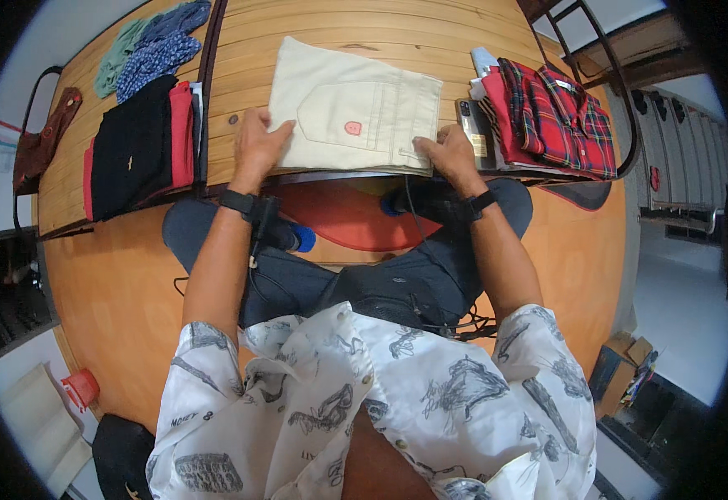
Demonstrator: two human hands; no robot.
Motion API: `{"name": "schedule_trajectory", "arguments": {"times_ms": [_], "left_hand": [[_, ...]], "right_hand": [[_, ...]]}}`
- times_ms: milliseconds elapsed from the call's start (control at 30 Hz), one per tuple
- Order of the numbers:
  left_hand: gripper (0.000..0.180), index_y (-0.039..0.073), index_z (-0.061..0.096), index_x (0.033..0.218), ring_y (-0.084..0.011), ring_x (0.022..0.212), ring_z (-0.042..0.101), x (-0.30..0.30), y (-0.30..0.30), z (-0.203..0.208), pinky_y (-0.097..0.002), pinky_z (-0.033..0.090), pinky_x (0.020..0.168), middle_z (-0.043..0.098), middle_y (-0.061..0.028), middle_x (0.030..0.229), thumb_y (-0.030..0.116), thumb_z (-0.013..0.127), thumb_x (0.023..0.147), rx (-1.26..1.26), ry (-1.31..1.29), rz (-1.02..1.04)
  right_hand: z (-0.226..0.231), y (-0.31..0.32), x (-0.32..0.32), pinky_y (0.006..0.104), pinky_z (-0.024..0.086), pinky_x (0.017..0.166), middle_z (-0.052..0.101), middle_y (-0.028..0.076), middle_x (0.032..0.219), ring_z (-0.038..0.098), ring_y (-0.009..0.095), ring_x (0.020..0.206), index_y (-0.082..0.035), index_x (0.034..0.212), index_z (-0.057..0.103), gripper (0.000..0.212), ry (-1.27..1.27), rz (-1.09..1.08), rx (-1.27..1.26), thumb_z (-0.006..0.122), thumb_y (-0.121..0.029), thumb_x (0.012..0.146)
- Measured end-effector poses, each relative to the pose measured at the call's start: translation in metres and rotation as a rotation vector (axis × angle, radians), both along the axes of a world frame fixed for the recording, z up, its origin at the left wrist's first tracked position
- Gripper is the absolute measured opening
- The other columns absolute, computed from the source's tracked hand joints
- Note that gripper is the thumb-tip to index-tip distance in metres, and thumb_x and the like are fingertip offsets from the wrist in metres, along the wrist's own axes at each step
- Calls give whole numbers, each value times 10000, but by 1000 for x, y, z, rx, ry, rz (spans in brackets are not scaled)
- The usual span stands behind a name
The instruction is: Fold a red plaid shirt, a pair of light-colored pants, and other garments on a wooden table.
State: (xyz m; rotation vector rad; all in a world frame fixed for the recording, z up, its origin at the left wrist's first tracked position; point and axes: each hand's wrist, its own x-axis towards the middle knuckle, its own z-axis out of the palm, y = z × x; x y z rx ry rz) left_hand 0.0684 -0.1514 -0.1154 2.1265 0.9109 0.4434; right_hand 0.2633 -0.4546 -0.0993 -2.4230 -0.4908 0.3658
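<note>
Folded cream trousers (pixel 328 107) lie flat on the wooden table in front of me, with a stitched pocket and a small pink-red patch facing up. My left hand (pixel 259 145) pinches their left edge, the thumb on top of the cloth. At the near right corner my right hand (pixel 452 156) grips them the same way, thumb over the waistband side. The undersides of my fingers are partly hidden. Beneath the trousers' near edge a thin strip of another grey-white layer shows.
Right of the trousers are a phone (pixel 471 127) and a stack topped by a red plaid shirt (pixel 565 117). On the left stand a pile with black folded cloth (pixel 135 142) and loose blue patterned cloth (pixel 157 62). A brown garment (pixel 50 133) hangs at the left rail. Cables (pixel 418 208) run over my lap.
</note>
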Motion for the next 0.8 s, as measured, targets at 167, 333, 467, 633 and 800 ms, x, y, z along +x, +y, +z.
{"name": "schedule_trajectory", "arguments": {"times_ms": [167, 333, 467, 633, 800], "left_hand": [[424, -39, 641, 1040, -285, 872, 681, 4, 25, -23, -396, 539, 770, 702, -158, 965, 257, 806, 786, -28, 143, 21], [325, -103, 663, 1100, -197, 784, 703, 9, 11, -13, -328, 557, 695, 730, -162, 1016, 121, 724, 873, -728, -143, -38], [322, -92, 661, 1151, -200, 842, 695, 16, 10, -4, -319, 550, 757, 725, -140, 1043, 139, 659, 927, -778, -50, -59], [369, -78, 624, 1246, -206, 962, 674, 2, 19, -23, -325, 528, 849, 708, -132, 1127, 172, 598, 975, -659, -89, -178], [389, -69, 554, 1325, -204, 1049, 659, 5, -5, 7, -324, 517, 913, 669, -140, 1235, 158, 570, 1009, -834, -183, -136]], "right_hand": [[-28, -1, 16, 426, 549, 742, 711, 285, 900, 712, 365, 823, 117, 894, 694, 574, 185, 0, 57, 824, -407, 701], [-47, 4, 26, 406, 550, 754, 720, 264, 959, 716, 336, 877, 122, 943, 689, 588, 312, -21, 65, 825, -400, 706], [-43, 4, 24, 385, 545, 769, 728, 228, 925, 713, 308, 851, 104, 954, 694, 515, 457, -47, 238, 805, -347, 731], [-13, 18, 10, 451, 524, 852, 696, 284, 999, 684, 405, 954, 52, 982, 663, 411, -22, 17, 4, 713, -306, 785], [35, 13, 8, 483, 511, 839, 677, 281, 992, 665, 421, 966, 5, 988, 649, 372, -53, 40, 216, 721, -288, 771]]}}
